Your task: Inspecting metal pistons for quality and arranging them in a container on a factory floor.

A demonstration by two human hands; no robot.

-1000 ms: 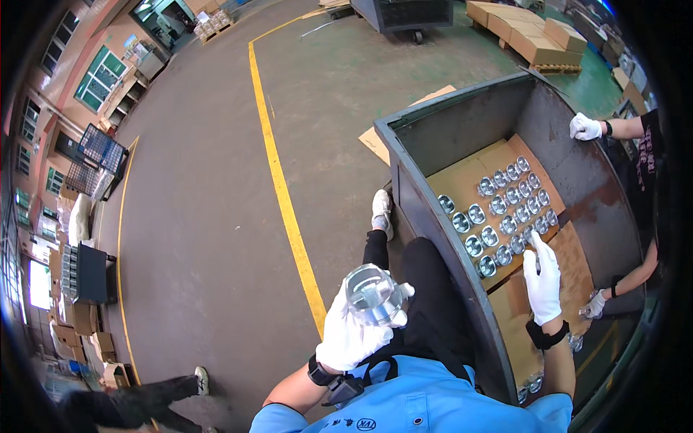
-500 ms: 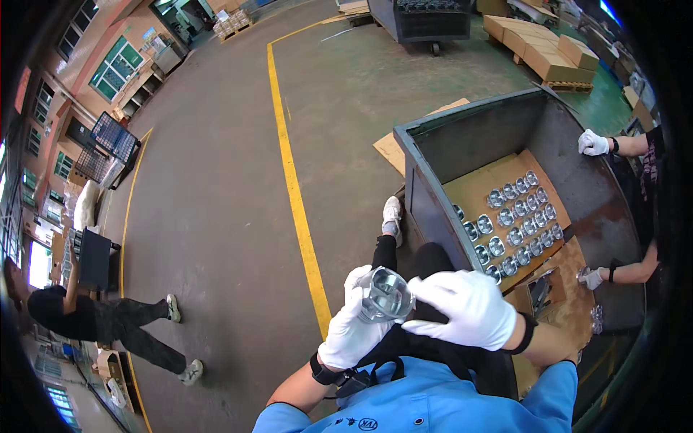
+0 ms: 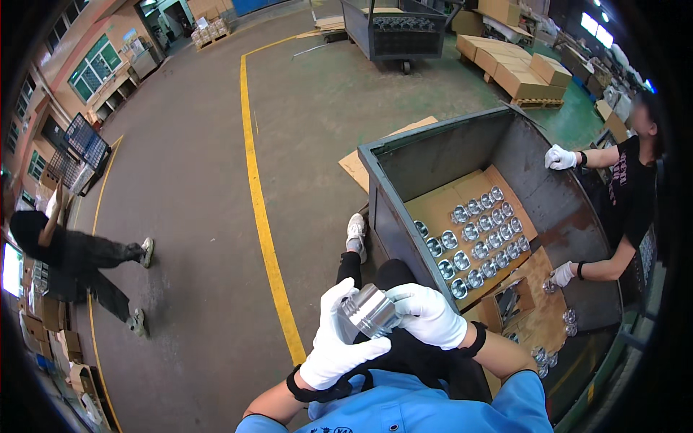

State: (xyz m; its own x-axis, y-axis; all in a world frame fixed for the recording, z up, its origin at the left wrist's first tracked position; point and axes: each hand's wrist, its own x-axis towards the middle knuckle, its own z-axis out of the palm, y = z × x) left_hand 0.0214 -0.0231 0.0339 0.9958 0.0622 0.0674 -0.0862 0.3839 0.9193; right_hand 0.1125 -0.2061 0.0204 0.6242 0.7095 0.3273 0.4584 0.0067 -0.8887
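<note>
A shiny metal piston (image 3: 372, 310) with ring grooves is held before my body, tilted so that its smooth round side shows. My left hand (image 3: 338, 348), in a white glove, cradles it from the left, its thumb stretched out below. From the right, my right hand (image 3: 432, 315), gloved too, pinches the piston's edge between fingers and thumb. The far fingertips of both hands are partly hidden. To my right, several similar pistons (image 3: 480, 250) stand in rows on cardboard (image 3: 431, 211) inside a grey metal bin (image 3: 431, 164).
A co-worker (image 3: 626, 191) stands across the bin, one gloved hand (image 3: 561, 274) on a piston inside it. An opened cardboard box (image 3: 498, 309) lies in the bin. Another person (image 3: 79, 254) walks at left. A yellow line (image 3: 261, 216) crosses the floor; a wheeled cart (image 3: 393, 36) stands beyond.
The piston has turned from its open hollow end to its side. My right hand has closed onto its edge. The view has shifted right, and the co-worker's lower hand now touches a piston.
</note>
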